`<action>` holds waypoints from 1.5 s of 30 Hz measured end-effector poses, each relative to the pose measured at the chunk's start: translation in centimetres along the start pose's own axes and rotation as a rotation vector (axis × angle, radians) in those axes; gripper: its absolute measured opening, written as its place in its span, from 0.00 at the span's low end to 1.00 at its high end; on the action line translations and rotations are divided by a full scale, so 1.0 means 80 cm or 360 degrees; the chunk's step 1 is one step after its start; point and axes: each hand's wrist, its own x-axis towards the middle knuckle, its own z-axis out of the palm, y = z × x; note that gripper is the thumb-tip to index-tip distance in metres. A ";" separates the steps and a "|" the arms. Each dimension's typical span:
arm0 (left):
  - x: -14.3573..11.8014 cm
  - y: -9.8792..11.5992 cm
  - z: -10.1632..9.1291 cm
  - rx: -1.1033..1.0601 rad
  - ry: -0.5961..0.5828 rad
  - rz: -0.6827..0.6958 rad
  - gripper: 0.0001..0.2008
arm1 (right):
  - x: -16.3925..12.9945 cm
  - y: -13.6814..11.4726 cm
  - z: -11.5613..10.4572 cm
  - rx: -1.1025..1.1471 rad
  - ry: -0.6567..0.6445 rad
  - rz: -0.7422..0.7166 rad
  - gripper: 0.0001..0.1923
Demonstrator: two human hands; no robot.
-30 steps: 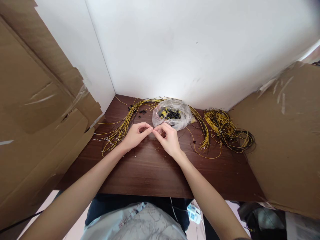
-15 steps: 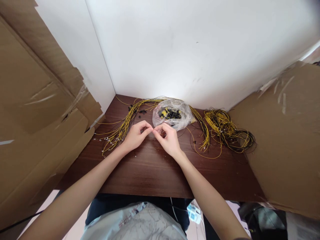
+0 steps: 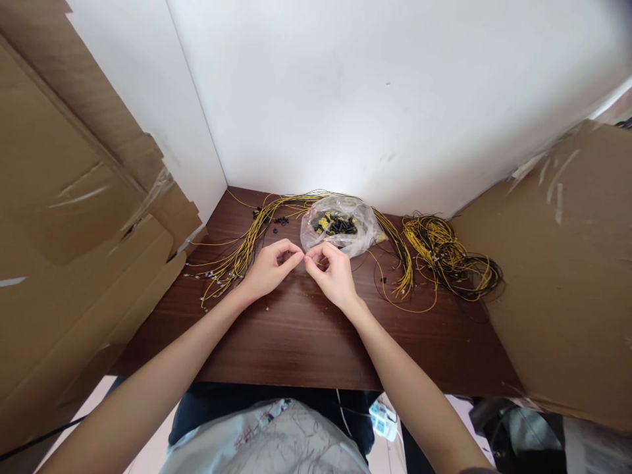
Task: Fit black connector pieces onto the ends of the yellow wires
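Note:
My left hand [image 3: 268, 268] and my right hand [image 3: 332, 271] meet fingertip to fingertip over the brown table [image 3: 291, 342]. Each is closed in a pinch; what lies between the fingertips is too small to make out. Just behind them sits a clear plastic bag [image 3: 368, 227], lying open, with small black and yellow pieces [image 3: 340, 225] inside. To the left of my left hand spreads a bundle of yellow and black wires [image 3: 247, 247] with small whitish ends. These wires run behind the bag to its right side.
A coiled heap of yellow and black wires [image 3: 434, 243] lies at the right. Several loose black pieces [image 3: 281, 220] rest at the back left. Cardboard [image 3: 89, 210] stands on the left, another sheet [image 3: 557, 276] on the right, and a white wall [image 3: 355, 99] behind.
Almost nothing differs. Both hands keep their pinch, with only a very slight shift at the fingertips.

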 end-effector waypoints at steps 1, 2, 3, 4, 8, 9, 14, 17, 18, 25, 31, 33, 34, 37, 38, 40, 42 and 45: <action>0.000 0.000 0.000 0.0000 -0.0002 0.0003 0.12 | 0.000 0.000 0.000 -0.0007 -0.0001 0.0003 0.04; 0.000 0.000 0.000 0.0003 -0.0003 0.0005 0.11 | 0.000 0.000 0.000 -0.0012 -0.0002 0.0006 0.04; 0.000 0.001 0.000 0.0009 0.0000 0.0008 0.11 | 0.000 0.000 0.000 -0.0014 -0.0001 0.0008 0.04; 0.000 0.001 0.000 0.0019 0.0003 0.0013 0.11 | 0.000 0.000 0.000 -0.0015 -0.0001 0.0009 0.04; 0.000 -0.001 0.000 0.0052 0.0001 0.0022 0.11 | 0.000 0.000 0.000 -0.0019 -0.0001 0.0012 0.04; 0.000 -0.001 0.000 0.0055 0.0000 0.0018 0.11 | -0.001 0.000 0.000 -0.0019 -0.0004 0.0013 0.04; 0.000 -0.001 -0.001 0.0071 0.0019 0.0016 0.11 | 0.000 -0.001 0.000 0.0020 -0.0014 0.0004 0.07; 0.000 0.000 -0.001 0.0045 0.0046 -0.0003 0.12 | 0.000 0.001 -0.001 0.0033 -0.0039 -0.0006 0.07; 0.000 0.000 -0.001 0.0039 0.0057 -0.0010 0.12 | 0.000 0.001 -0.001 0.0028 -0.0043 -0.0004 0.07; 0.000 -0.003 0.001 0.0070 0.0070 0.0003 0.11 | -0.001 0.003 0.000 -0.0053 0.0008 -0.0025 0.06; 0.000 -0.005 0.002 0.0026 0.0109 -0.0034 0.12 | 0.001 0.000 -0.005 -0.0116 0.0089 -0.0047 0.06; 0.000 -0.005 0.001 0.0015 0.0132 -0.0056 0.12 | 0.004 0.004 -0.011 -0.0163 0.0189 -0.0058 0.06; 0.000 -0.004 0.001 0.0013 0.0138 -0.0067 0.12 | 0.005 0.008 -0.014 -0.0188 0.0247 -0.0055 0.06; 0.000 -0.004 0.002 0.0010 0.0144 -0.0089 0.12 | 0.010 0.022 -0.024 -0.0269 0.0351 -0.0006 0.07; -0.001 -0.004 0.002 0.0008 0.0142 -0.0092 0.12 | 0.012 0.028 -0.027 -0.0308 0.0351 0.0011 0.07; -0.001 -0.004 0.002 0.0003 0.0142 -0.0095 0.12 | 0.013 0.037 -0.032 -0.0419 0.0311 0.0026 0.06; -0.001 -0.004 0.002 0.0000 0.0147 -0.0091 0.12 | 0.014 0.043 -0.035 -0.0571 0.0261 0.0012 0.06; -0.001 -0.005 0.001 -0.0002 0.0154 -0.0088 0.12 | 0.015 0.045 -0.037 -0.0777 0.0216 0.0006 0.07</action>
